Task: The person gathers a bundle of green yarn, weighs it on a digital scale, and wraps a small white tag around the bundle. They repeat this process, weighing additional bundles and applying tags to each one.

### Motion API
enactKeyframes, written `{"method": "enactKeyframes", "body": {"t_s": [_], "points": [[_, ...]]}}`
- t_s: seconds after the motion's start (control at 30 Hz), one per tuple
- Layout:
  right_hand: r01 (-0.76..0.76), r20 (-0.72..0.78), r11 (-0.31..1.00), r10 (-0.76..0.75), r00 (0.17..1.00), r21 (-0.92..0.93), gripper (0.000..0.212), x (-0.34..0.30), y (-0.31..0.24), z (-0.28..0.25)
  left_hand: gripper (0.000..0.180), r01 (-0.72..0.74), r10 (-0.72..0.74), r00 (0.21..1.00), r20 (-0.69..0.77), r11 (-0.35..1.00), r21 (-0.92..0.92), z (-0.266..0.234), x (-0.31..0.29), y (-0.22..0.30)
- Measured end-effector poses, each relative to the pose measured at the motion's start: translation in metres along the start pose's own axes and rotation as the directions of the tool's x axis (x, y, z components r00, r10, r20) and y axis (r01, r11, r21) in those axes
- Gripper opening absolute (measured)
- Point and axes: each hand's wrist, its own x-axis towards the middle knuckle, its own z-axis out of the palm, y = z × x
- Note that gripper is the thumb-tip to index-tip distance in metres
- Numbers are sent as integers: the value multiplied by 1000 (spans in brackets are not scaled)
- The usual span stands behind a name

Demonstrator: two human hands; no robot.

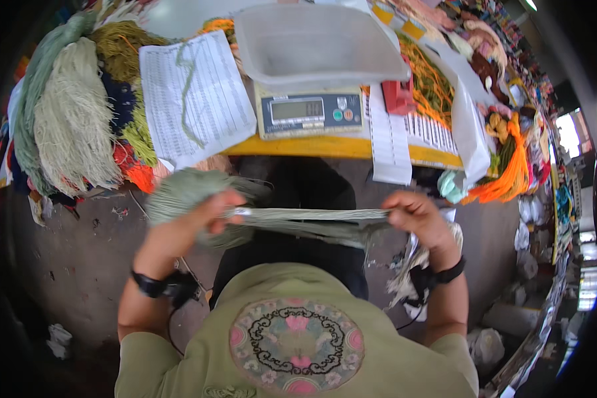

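A bundle of pale grey-green yarn [305,215] is stretched sideways between my two hands, above my lap. My left hand [217,209] is closed around its left end, beside a thicker mass of the same yarn [179,192]. At the other end, the fingers of my right hand [411,211] pinch the strands. Loose strands sag below the taut part. In front of me on the table stands a digital scale [312,113] with a translucent plastic tub [318,73] on top.
Printed sheets [196,113] lie left of the scale, a thin green strand [187,93] across one. Yarn hanks hang over the table's left edge, including a cream one [73,119]. A red object [398,97], a paper strip [390,149] and orange yarn [511,166] are at the right.
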Motion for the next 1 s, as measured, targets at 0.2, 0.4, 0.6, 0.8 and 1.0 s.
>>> {"method": "enactKeyframes", "body": {"t_s": [0.2,0.4,0.6,0.8,1.0], "points": [[-317,-103,948,315,943,0,25,-51,66,-83,28,96,-97,984,-153,995,-8,-112,-48,13],[141,119,187,-124,985,-972,23,-37,93,-44,28,-13,165,862,-479,952,305,-115,-52,-4],[509,73,851,-504,860,-129,31,56,-39,96,88,-413,437,900,-8,845,-340,5,2,20],[548,123,828,-560,819,123,20,87,-84,151,88,-382,448,878,169,867,-320,32,10,38],[225,107,948,-253,961,224,15,77,-92,137,73,-309,368,915,165,903,-297,25,11,29]]}}
